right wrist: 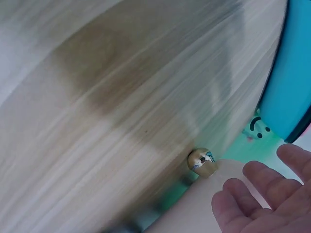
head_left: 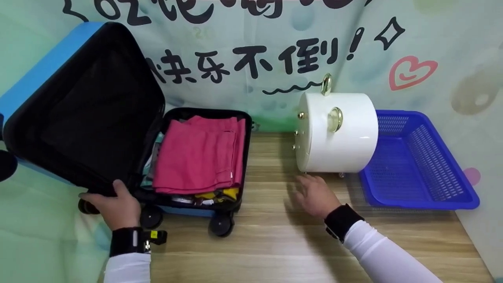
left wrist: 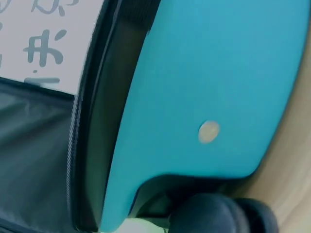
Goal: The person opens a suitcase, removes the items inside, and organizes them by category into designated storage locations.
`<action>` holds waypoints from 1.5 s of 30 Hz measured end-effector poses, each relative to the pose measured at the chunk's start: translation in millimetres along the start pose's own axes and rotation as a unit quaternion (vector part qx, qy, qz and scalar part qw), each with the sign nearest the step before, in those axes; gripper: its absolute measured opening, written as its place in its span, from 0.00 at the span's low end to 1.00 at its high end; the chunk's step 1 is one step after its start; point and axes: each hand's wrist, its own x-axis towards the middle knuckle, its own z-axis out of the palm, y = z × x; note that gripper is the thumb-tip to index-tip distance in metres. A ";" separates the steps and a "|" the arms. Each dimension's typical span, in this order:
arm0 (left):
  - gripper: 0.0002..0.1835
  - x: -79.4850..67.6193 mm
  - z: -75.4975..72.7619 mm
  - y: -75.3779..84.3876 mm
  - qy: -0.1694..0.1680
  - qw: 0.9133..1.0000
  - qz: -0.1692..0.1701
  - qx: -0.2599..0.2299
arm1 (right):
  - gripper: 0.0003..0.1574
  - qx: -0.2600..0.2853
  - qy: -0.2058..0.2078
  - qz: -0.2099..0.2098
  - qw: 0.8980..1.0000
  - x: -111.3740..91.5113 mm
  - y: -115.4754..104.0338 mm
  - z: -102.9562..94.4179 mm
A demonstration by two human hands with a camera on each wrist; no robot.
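A blue suitcase stands open on the left, its black-lined lid [head_left: 90, 114] tilted up. My left hand [head_left: 118, 208] grips the lid's near edge, thumb over the rim and the other fingers hidden behind it. In the left wrist view the lid's blue shell [left wrist: 209, 77] fills much of the picture. Folded pink clothing [head_left: 200, 153] lies in the suitcase base [head_left: 247, 157]. My right hand [head_left: 316, 194], fingers extended and holding nothing, is just in front of a white round case [head_left: 342, 141] with gold fittings. One gold foot [right wrist: 201, 161] shows beside the fingers in the right wrist view.
A blue perforated basket [head_left: 418, 202] sits to the right of the white case. Black suitcase wheels [head_left: 221, 225] stick out toward the near side. Behind everything hangs a printed cloth [head_left: 251, 90], and wood-grain tabletop [head_left: 267, 251] shows in front.
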 end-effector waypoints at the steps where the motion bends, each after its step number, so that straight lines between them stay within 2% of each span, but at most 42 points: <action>1: 0.52 -5.2 1.3 -0.8 -0.006 1.000 0.008 0.008 | 0.36 -0.011 0.006 -0.004 1.000 -1.2 0.6 0.7; 4: 0.52 -24.6 7.0 -4.5 -0.017 0.997 0.048 0.050 | 0.37 -0.037 0.028 -0.015 0.999 -4.8 2.7 2.5; 8: 0.54 -48.8 19.5 -6.9 -0.020 0.985 0.122 0.117 | 0.35 -0.064 0.056 -0.035 0.996 -9.9 1.6 -0.5; 11: 0.55 -59.6 28.8 -7.3 -0.034 0.971 0.179 0.153 | 0.36 -0.075 0.062 -0.044 0.994 -14.4 -4.0 -7.6; 14: 0.54 -64.4 35.7 -8.5 -0.054 0.953 0.233 0.186 | 0.37 -0.083 0.070 -0.044 0.993 -19.9 -12.0 -18.0; 18: 0.54 -64.2 42.9 -8.1 -0.092 0.930 0.276 0.225 | 0.37 -0.087 0.076 -0.042 0.992 -28.4 -24.2 -39.1; 21: 0.55 -62.5 47.8 -6.1 -0.119 0.915 0.291 0.253 | 0.33 -0.067 0.078 -0.037 0.994 -33.9 -35.4 -64.7; 24: 0.55 -61.1 52.9 -3.7 -0.137 0.902 0.300 0.279 | 0.29 -0.036 0.113 -0.036 0.992 -35.4 -46.6 -97.5; 26: 0.55 -59.9 56.3 -2.2 -0.146 0.896 0.302 0.293 | 0.26 -0.019 0.161 -0.043 0.986 -33.2 -51.6 -119.2; 30: 0.56 -57.8 62.3 1.2 -0.171 0.884 0.294 0.321 | 0.24 -0.009 0.255 -0.059 0.965 -21.2 -52.6 -154.6; 32: 0.57 -56.8 64.2 2.9 -0.185 0.880 0.286 0.331 | 0.28 -0.007 0.275 -0.050 0.960 -11.2 -49.6 -168.3; 35: 0.56 -55.1 64.8 4.7 -0.196 0.878 0.275 0.340 | 0.35 -0.008 0.260 -0.012 0.966 5.8 -44.1 -184.5; 39: 0.55 -52.4 63.7 3.9 -0.188 0.880 0.276 0.337 | 0.40 -0.022 0.208 0.036 0.977 24.9 -37.2 -197.2; 42: 0.54 -49.4 62.1 3.3 -0.181 0.883 0.278 0.332 | 0.37 -0.041 0.180 0.050 0.982 33.0 -35.3 -201.3; 45: 0.53 -46.4 58.6 3.3 -0.175 0.886 0.275 0.330 | 0.30 -0.054 0.165 0.046 0.984 37.5 -36.4 -201.7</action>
